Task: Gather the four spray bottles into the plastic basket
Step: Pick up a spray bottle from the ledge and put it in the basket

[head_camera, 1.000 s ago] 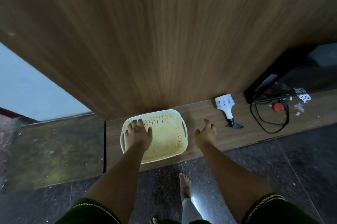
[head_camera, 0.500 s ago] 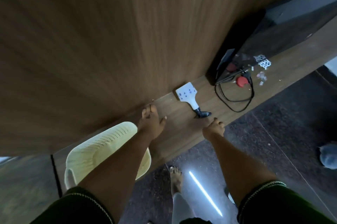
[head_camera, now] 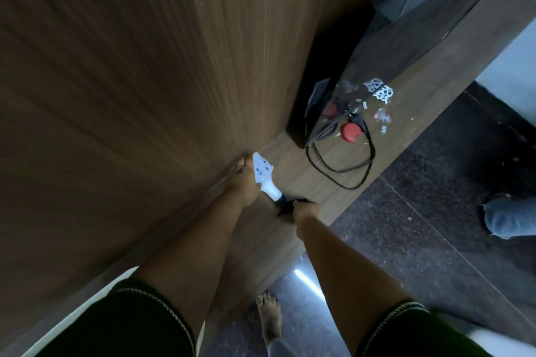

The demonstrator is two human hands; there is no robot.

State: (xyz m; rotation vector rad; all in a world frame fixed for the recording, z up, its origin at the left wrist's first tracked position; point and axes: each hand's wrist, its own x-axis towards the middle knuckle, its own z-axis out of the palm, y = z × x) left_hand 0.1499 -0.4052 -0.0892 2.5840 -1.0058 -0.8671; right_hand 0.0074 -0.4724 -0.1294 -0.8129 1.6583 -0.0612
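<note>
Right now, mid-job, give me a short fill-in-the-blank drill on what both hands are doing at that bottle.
1. The right hand grips the spray bottle at its ____ trigger head.
2. The left hand touches the bottle's ____ body.
3. The looped cable beside the bottle is ____ in colour.
4. The round cap near the cable is ____.

Missing words: black; white; black; red

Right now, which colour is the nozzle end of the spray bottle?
Black; the spray bottle body is white with small blue dots. Head view.
</note>
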